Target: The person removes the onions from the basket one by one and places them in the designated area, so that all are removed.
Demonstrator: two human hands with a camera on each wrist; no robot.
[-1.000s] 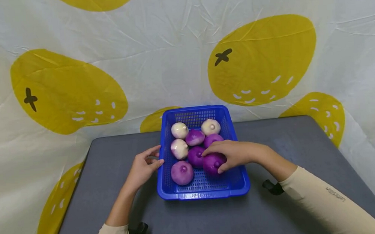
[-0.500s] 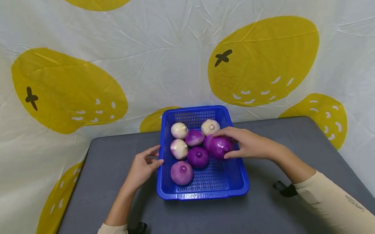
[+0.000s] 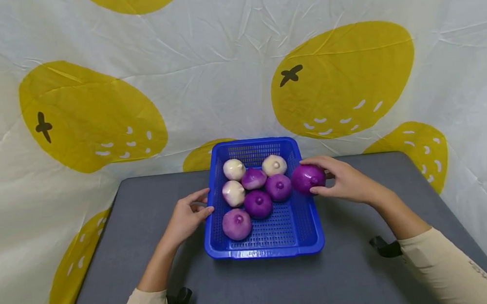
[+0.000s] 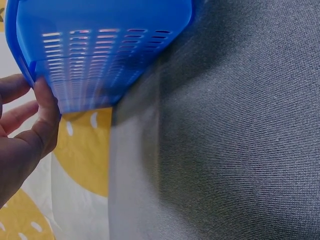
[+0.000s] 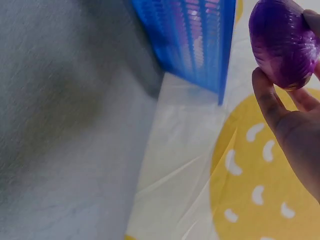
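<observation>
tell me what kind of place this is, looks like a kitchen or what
Probably a staged recording setup, not a kitchen: a small grey table stands against a creased lemon-print backdrop sheet, with only a blue plastic basket of onions on it.

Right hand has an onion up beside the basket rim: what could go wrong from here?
The right hand holds the purple onion only by the fingertips, in the air beside the blue basket; it could slip and roll on the grey table. The left hand merely touches the basket's side, so a knock could shift it.

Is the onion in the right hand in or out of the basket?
Out: the right hand holds the purple onion just past the blue basket right rim.
</observation>
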